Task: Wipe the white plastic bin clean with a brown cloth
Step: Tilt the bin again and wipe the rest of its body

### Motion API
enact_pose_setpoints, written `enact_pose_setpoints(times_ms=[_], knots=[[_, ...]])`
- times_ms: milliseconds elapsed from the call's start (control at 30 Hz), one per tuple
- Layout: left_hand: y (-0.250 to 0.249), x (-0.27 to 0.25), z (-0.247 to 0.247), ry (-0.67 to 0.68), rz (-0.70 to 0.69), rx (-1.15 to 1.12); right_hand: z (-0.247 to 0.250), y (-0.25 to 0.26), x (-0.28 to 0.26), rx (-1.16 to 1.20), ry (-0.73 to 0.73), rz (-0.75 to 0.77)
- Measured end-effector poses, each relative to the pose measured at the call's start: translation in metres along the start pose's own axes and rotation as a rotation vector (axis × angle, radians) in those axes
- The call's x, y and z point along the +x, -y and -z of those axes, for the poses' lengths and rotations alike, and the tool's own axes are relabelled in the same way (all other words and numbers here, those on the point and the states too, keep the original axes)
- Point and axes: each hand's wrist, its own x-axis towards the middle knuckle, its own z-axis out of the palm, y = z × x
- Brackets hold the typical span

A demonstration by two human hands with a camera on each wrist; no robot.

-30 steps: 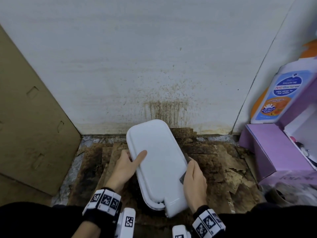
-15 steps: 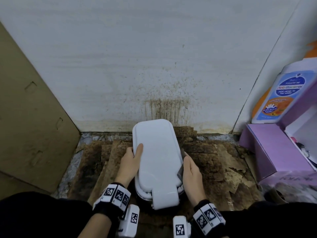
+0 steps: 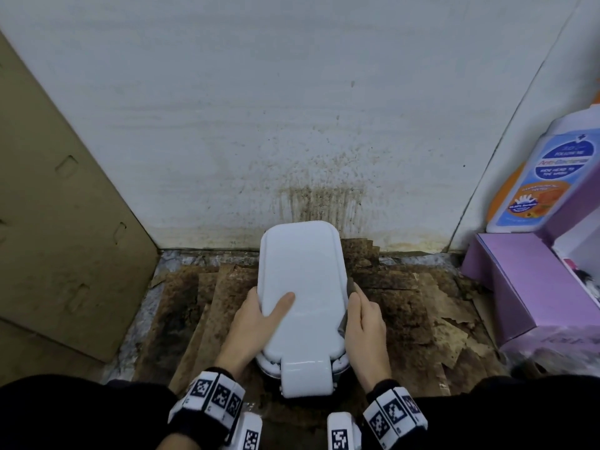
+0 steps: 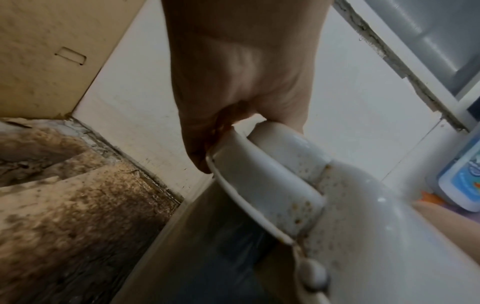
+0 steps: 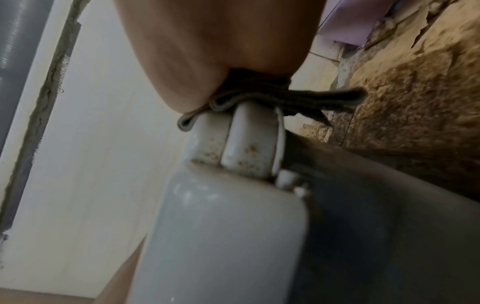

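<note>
The white plastic bin (image 3: 302,287) is standing at the lower centre of the head view, lid closed, on stained brown cardboard (image 3: 201,313) at the foot of a spattered white wall (image 3: 292,108). The left hand (image 3: 251,323) is gripping the bin's left lid edge, thumb lying across the lid top and fingers curling under the rim. The right hand (image 3: 365,329) is pressing a folded brown cloth (image 5: 272,96) against the bin's right lid edge, fingers curling over the cloth. A purple box (image 3: 519,287) and a labelled bottle (image 3: 545,183) are sitting at the right edge of the frame.
</note>
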Motion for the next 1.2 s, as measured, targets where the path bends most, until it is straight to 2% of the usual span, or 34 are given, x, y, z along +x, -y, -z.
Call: enact_pose_setpoints(times_ms=[333,500,567,667,733,800,867,967,1100,1200], knots=[[-0.001,0.003,-0.003,0.077,-0.021,-0.003,0.000,-0.012,-0.006,0.042,-0.065,-0.001],[0.004,0.003,-0.004,0.061,-0.030,0.027,-0.002,-0.018,-0.007,0.116,-0.084,-0.017],[0.006,0.004,-0.004,0.053,-0.016,0.082,-0.004,-0.021,-0.008,0.166,-0.074,-0.015],[-0.002,0.001,-0.007,0.000,-0.001,0.296,-0.005,-0.024,-0.008,0.220,-0.057,0.002],[-0.011,-0.006,-0.008,-0.103,-0.091,0.475,-0.005,-0.025,-0.007,0.258,-0.026,-0.006],[-0.017,-0.013,-0.010,-0.163,-0.226,0.549,-0.007,-0.023,-0.009,0.345,0.009,-0.042],[-0.022,-0.018,-0.011,-0.127,-0.295,0.537,-0.012,-0.021,-0.013,0.374,0.033,-0.054],[-0.029,-0.022,-0.017,-0.049,-0.319,0.467,-0.021,-0.013,-0.020,0.337,0.077,0.004],[-0.023,-0.025,-0.019,-0.028,-0.385,0.436,-0.042,-0.007,-0.022,0.283,0.155,0.078],[-0.011,-0.021,-0.009,-0.024,-0.368,0.475,-0.056,-0.007,-0.020,0.371,0.257,0.031]])
